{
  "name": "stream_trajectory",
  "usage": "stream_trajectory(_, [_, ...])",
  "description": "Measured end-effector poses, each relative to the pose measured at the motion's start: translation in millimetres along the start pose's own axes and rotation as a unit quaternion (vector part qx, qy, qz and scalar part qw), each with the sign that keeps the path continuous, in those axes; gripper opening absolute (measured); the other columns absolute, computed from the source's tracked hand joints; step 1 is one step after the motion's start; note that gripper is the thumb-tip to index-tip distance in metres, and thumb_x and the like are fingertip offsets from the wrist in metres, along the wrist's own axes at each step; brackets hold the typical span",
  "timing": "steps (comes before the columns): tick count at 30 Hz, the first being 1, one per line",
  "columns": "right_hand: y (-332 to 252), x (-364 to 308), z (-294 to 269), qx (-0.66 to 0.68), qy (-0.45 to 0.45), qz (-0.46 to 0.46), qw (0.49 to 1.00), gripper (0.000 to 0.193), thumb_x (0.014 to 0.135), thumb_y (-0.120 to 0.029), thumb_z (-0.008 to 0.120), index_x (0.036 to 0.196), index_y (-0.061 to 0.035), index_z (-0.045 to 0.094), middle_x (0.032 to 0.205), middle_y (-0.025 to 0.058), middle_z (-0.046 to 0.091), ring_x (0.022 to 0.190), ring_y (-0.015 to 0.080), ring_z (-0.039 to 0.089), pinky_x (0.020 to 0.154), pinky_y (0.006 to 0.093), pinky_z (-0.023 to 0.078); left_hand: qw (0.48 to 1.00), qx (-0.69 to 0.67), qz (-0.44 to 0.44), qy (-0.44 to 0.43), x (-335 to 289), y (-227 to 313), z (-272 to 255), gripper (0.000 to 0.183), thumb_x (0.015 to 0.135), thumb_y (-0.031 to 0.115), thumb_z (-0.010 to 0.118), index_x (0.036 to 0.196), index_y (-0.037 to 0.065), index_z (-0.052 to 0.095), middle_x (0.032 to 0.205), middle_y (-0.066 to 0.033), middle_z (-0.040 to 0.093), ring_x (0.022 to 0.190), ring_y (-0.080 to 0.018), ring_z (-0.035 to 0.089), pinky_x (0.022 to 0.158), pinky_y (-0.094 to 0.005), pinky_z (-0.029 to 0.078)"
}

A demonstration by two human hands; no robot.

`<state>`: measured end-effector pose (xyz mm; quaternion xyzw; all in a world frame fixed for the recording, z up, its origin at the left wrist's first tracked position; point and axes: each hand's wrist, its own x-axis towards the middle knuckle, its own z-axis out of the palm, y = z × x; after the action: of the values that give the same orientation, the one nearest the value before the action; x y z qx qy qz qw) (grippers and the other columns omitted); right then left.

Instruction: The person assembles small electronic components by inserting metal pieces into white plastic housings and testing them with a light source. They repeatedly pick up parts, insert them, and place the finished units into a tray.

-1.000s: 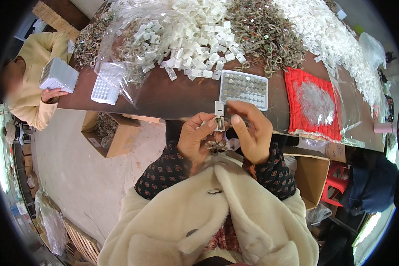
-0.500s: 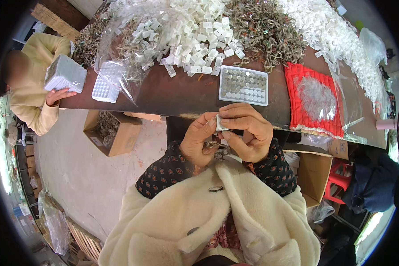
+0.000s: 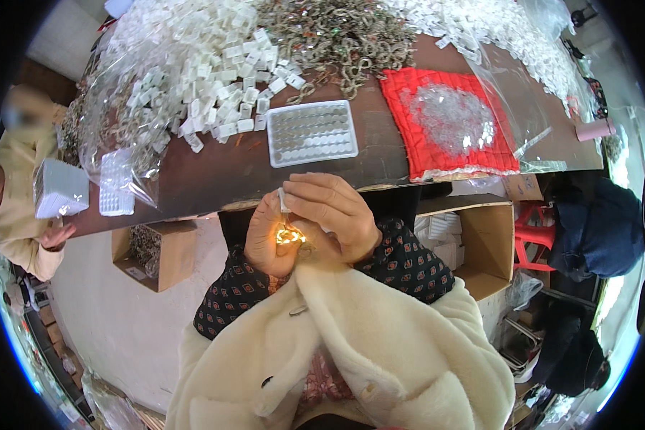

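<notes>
Just off the table's near edge, both my hands are closed around one small piece. My left hand (image 3: 265, 240) steadies a small white plastic case (image 3: 284, 201) and the wire coil attached to it. My right hand (image 3: 337, 213) wraps over the case from the right, its fingers hiding most of it. Between my palms the string light (image 3: 290, 235) glows warm yellow. Ahead of my hands lies a white tray (image 3: 315, 160) with rows of round silver button cells and some bare pockets.
Heaps of white cases (image 3: 222, 107) and coiled string lights (image 3: 337, 43) cover the table's back. Right of the tray, a red cloth (image 3: 398, 107) bears small clear pieces (image 3: 455, 118). Cardboard boxes (image 3: 175, 261) stand below. At left, a co-worker's hand (image 3: 56, 235) touches stacked white trays (image 3: 61, 188).
The string light in my hands has lit up. My view has turned right, so the table's things appear further left. The co-worker's hand and stacked trays sit lower in view.
</notes>
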<state>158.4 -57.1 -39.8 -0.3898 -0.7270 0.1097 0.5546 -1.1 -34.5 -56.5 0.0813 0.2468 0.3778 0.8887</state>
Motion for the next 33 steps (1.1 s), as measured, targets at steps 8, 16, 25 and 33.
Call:
stream_trajectory(8, [39,-38,-103,-0.318,0.141,0.226,0.91,0.019,0.083,0.003,0.067,0.1,-0.0034,0.069,0.092,0.0135,0.067,0.079,0.0293,0.064,0.07,0.0351,0.052,0.994,0.101,0.025,-0.046,14,-9,-16,0.02,0.096,0.017,0.061,0.11,0.004,0.06,0.098,-0.0125,0.063,0.074,-0.0073,0.049,0.041,-0.0148,0.033])
stream_trajectory(16, [67,-49,-135,-0.35,0.092,0.312,0.878,0.019,0.083,-0.001,0.069,0.102,-0.0058,0.07,0.088,0.0134,0.065,0.076,0.0266,0.065,0.069,0.033,0.051,0.993,0.11,0.016,-0.048,16,-7,-17,0.02,0.095,0.017,0.062,0.111,0.005,0.061,0.102,-0.0125,0.063,0.073,-0.0087,0.048,0.043,-0.0142,0.033])
stream_trajectory(25, [37,-32,-115,-0.223,0.138,0.321,0.91,0.007,0.087,-0.001,0.066,0.093,-0.0014,0.066,0.084,0.0121,0.065,0.07,0.0202,0.063,0.064,0.0304,0.05,0.983,0.168,0.059,-0.053,11,-10,0,0.02,0.095,0.014,0.061,0.112,0.004,0.061,0.105,-0.0162,0.066,0.073,-0.0084,0.051,0.039,-0.015,0.031])
stream_trajectory(33, [-21,-1,-30,0.074,0.012,0.251,0.965,0.011,0.088,0.008,0.06,0.096,0.0007,0.063,0.102,0.0159,0.069,0.089,0.0216,0.068,0.08,0.0286,0.053,0.987,0.127,0.073,-0.07,-2,-11,17,0.016,0.094,0.012,0.064,0.107,0.003,0.062,0.097,-0.0086,0.068,0.085,-0.014,0.064,0.076,-0.0306,0.054])
